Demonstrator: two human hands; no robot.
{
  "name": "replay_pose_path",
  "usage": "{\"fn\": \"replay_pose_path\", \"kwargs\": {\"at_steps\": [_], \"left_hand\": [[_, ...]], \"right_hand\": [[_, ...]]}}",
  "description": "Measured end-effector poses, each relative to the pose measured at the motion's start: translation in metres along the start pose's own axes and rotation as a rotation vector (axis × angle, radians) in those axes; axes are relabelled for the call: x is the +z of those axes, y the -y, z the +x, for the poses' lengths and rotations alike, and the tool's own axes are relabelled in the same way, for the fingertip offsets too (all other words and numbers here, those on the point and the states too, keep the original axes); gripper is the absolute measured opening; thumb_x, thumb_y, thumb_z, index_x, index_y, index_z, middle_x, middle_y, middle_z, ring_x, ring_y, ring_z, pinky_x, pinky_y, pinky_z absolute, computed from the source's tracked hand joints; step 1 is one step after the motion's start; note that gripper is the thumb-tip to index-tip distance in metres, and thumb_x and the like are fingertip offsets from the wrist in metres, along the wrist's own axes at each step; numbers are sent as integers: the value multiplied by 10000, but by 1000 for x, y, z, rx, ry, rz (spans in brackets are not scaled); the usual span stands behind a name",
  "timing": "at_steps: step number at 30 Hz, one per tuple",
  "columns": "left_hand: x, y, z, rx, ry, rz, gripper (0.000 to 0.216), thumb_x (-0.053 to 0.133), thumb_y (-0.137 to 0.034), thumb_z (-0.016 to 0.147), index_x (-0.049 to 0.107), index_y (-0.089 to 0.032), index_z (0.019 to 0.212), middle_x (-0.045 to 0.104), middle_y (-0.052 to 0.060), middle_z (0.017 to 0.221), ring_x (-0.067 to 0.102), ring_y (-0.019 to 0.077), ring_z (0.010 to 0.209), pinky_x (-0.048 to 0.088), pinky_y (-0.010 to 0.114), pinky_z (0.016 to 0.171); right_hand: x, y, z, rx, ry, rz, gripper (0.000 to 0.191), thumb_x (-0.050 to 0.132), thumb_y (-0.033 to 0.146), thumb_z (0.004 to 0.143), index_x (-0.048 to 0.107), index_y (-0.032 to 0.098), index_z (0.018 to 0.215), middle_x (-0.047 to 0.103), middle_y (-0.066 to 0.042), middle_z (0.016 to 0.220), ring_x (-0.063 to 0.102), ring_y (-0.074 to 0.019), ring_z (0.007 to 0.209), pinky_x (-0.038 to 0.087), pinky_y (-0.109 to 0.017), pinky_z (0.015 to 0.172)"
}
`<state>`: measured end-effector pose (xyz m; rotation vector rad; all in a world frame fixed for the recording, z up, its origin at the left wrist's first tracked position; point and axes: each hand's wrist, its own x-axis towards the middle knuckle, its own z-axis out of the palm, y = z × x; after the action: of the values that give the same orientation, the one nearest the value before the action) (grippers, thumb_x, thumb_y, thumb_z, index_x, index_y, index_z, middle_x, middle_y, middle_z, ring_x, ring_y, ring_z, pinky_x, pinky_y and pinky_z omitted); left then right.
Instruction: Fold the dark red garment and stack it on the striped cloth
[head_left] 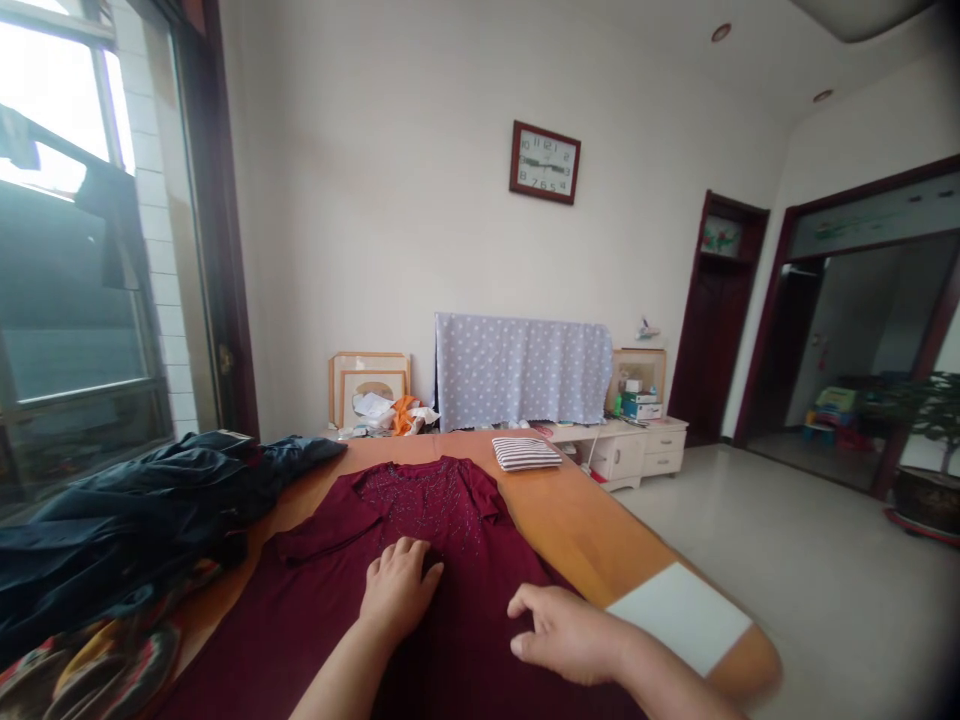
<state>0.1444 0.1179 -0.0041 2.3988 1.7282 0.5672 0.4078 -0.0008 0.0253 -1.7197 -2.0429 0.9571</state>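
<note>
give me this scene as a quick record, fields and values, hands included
left hand: palm down on the maroon garment, thumb spread
right hand: over the garment, thumb and forefinger apart, contact unclear
garment: spread on the table, short sleeved, speckled neckline
table's left side: heaped dark clothes
table's far end: striped cloth
table's right edge: pale sheet
</note>
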Motion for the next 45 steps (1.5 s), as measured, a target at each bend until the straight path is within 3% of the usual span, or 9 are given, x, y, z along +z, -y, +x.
{"fn": "replay_pose_path", "kwargs": {"at_steps": [3,7,10,17,23,30,36,40,45], "left_hand": [[6,4,0,13,10,1,463,438,-539,937,623,-261,1257,577,133,1327,505,343,1243,359,504,1009],[5,0,1,-6,25,1,441,451,-526,930,620,-259,1238,582,136,1312,502,353,1234,347,513,1002],[6,-2,3,-14,25,0,420,467,-511,924,620,-258,1222,587,135,1307,503,354,1230,339,505,1006],[3,-7,1,-34,30,19,418,460,-460,919,613,-241,1241,589,120,1314,479,333,1263,323,498,1042],[-1,-11,-1,-38,3,13,378,469,-430,907,635,-244,1191,607,98,1267,483,322,1256,322,485,1051],[3,-8,-1,-32,-19,-14,349,496,-413,890,646,-233,1149,614,106,1245,490,331,1246,335,485,1036],[2,-8,0,-38,-12,-26,357,493,-415,896,640,-232,1164,614,112,1249,496,331,1241,334,483,1040],[3,-7,0,-40,-10,-24,357,492,-416,894,644,-231,1159,615,114,1249,495,333,1244,336,486,1040],[5,-7,1,-37,-24,-22,389,485,-422,890,642,-235,1192,615,110,1260,496,337,1240,336,502,1036]], "right_hand": [[-18,-6,24,49,116,242,291,586,413,887,642,216,1094,651,17,702,555,-102,501,335,-197,473],[-37,-14,74,124,-214,334,259,536,440,922,603,190,916,612,19,663,499,-77,478,307,-185,463],[-42,-20,113,197,-369,266,288,562,467,906,597,186,961,613,8,673,554,-111,541,375,-208,510],[-36,-18,166,179,-438,-159,596,767,634,675,677,242,1115,723,-96,1128,668,-284,1027,463,-327,793],[-41,-26,200,264,-551,95,185,695,360,781,662,196,700,696,-36,702,656,-187,725,428,-248,632],[-80,-46,220,304,-777,511,177,513,328,936,606,181,972,618,7,661,507,-79,400,343,-174,378],[-108,-58,231,261,-900,787,367,541,303,954,495,223,1309,679,-77,1024,744,-151,676,577,-222,562],[-117,-65,235,215,-923,864,480,511,308,973,409,262,1439,633,-123,1260,761,-178,867,616,-269,719],[-118,-69,240,157,-901,831,414,586,342,929,561,268,1335,710,-85,1126,746,-186,936,591,-249,766]]}}
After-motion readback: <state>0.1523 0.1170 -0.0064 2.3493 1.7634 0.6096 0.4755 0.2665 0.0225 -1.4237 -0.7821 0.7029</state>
